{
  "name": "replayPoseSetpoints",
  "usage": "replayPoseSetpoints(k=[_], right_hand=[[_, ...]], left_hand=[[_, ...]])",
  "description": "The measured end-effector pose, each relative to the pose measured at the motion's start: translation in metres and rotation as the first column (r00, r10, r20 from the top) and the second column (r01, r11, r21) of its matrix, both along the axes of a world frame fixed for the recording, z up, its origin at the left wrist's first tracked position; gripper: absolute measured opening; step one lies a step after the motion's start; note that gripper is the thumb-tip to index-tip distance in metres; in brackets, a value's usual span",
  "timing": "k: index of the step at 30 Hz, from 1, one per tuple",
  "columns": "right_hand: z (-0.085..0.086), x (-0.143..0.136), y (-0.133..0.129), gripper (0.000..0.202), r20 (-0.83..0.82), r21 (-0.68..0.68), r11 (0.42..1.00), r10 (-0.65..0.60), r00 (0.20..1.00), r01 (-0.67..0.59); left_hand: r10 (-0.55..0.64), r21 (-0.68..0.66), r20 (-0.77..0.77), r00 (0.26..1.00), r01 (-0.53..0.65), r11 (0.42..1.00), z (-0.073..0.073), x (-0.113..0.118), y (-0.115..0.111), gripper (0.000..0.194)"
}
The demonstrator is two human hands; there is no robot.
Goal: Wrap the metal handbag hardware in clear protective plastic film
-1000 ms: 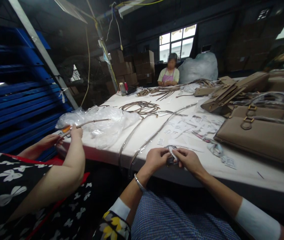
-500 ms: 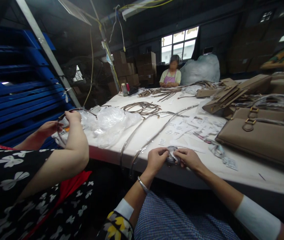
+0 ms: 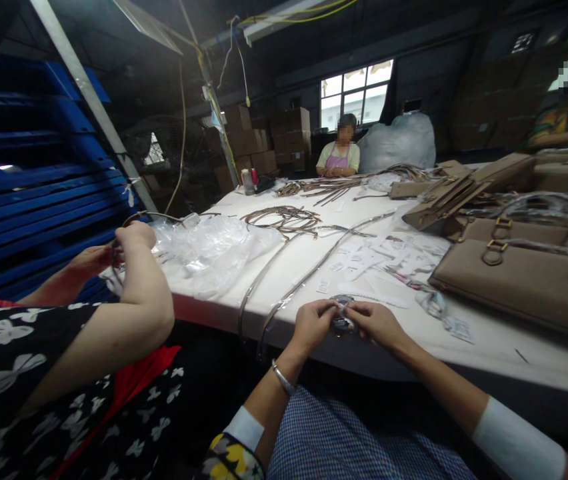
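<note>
Both of my hands meet at the table's near edge over a small grey, shiny coil [image 3: 342, 325], perhaps a rolled-up strap in clear plastic. My left hand [image 3: 315, 325] pinches its upper left side between thumb and fingers. On the other side my right hand [image 3: 377, 323] is closed too, its thumb and forefinger almost touching the left fingertips. The fingers hide part of the coil. Just beyond lie white paper tags [image 3: 363, 257] and a plastic-wrapped brown strap [image 3: 309, 273] that hangs over the edge. Tools with reddish handles [image 3: 404, 277] lie among the tags.
Brown handbags [image 3: 514, 283] crowd the right side of the white table [image 3: 224, 313]. Crumpled clear plastic [image 3: 219, 253] and coiled brown straps [image 3: 284, 219] lie left and further back. A co-worker's arm [image 3: 139, 300] is close on my left; another person [image 3: 340, 157] sits opposite.
My fingertips have drawn together over the top of the coil, closing the gap between them. The co-worker's hands on the left have shifted slightly left.
</note>
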State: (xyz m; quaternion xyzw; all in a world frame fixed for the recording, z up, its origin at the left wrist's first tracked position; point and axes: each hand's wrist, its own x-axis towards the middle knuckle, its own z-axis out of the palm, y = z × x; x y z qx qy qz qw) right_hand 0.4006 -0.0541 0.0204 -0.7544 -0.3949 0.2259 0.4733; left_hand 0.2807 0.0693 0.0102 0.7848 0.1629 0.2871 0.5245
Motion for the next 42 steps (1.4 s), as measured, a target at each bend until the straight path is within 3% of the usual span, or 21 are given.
replayPoseSetpoints(k=[6,11,15,19,23,27,31,33,36,39,42], right_hand=[[0.0,-0.006,0.0,0.036,0.085,0.004,1.0,-0.001,0.996,0.0],[-0.002,-0.004,0.0,0.029,0.277,0.006,0.999,-0.05,0.96,0.051],[-0.003,0.001,-0.001,0.033,0.562,0.011,0.995,-0.085,0.823,0.095],[0.005,0.006,0.001,0.024,0.775,-0.001,0.996,0.06,0.63,-0.094],[0.01,0.008,-0.006,0.019,0.832,-0.055,0.97,0.176,0.526,-0.239],[0.002,0.007,-0.02,0.021,0.832,-0.069,0.96,0.206,0.514,-0.273],[-0.009,0.012,-0.032,0.022,0.774,-0.02,0.949,0.214,0.596,-0.314],[-0.013,0.017,-0.037,0.024,0.71,0.023,0.947,0.21,0.672,-0.321],[-0.013,0.022,-0.039,0.031,0.664,0.06,0.964,0.154,0.731,-0.257],[-0.005,0.019,-0.032,0.039,0.7,-0.033,0.965,0.208,0.684,-0.26],[0.007,0.014,-0.017,0.038,0.717,-0.276,0.919,0.391,0.577,-0.281]], left_hand=[[0.014,-0.031,-0.096,0.995,-0.018,0.999,0.002,0.011,0.008,0.027],[0.014,-0.003,-0.119,0.993,-0.015,1.0,-0.003,0.019,0.015,0.019],[0.032,-0.011,-0.106,0.994,-0.033,0.999,-0.006,0.02,0.013,0.019],[0.018,-0.189,-0.013,1.0,-0.02,0.982,-0.005,0.021,0.01,0.019],[0.099,-0.391,0.077,0.992,-0.062,0.918,-0.002,0.023,0.015,0.024],[0.17,-0.431,0.103,0.98,-0.11,0.896,-0.002,0.024,0.021,0.029],[0.111,-0.417,0.109,0.988,-0.056,0.907,0.0,0.019,0.025,0.027],[0.087,-0.337,0.124,0.988,-0.041,0.941,0.002,0.011,0.026,0.024],[0.042,-0.042,0.093,0.995,-0.039,0.998,0.001,-0.005,0.021,0.027],[-0.015,0.279,-0.031,0.999,0.023,0.96,-0.012,-0.018,0.012,0.035],[-0.008,0.447,-0.088,0.996,0.047,0.893,-0.032,-0.022,0.01,0.041]])
